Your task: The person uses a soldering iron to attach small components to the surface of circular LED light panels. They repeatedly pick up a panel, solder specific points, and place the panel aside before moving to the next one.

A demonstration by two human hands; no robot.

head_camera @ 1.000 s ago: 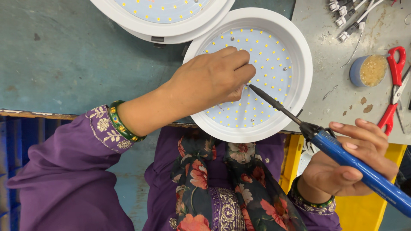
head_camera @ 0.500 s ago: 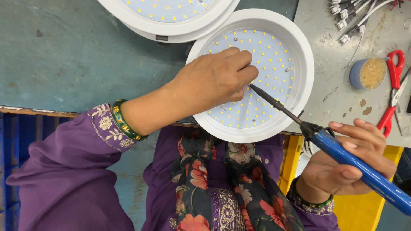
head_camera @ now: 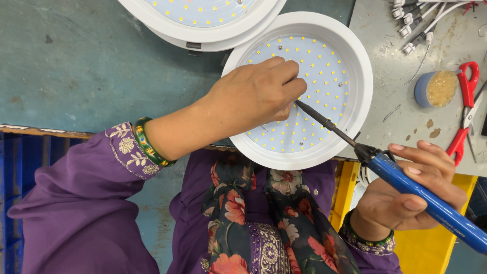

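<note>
A round white plastic lamp housing with a disc of small yellow diodes (head_camera: 324, 86) lies at upper centre of the frame, overhanging the worn teal metal bench (head_camera: 76, 61). It looks light, rigid and easily scratched; the bare rim seems the safest grip. The left hand (head_camera: 253, 96) rests curled on the disc, fingertips pinched together. At lower right, the right hand (head_camera: 406, 195) clamps a blue-handled soldering iron (head_camera: 421, 195), tip touching the disc beside those fingertips.

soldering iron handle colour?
Blue, with a black collar at the front; soldering iron in the right hand, head view.
</note>
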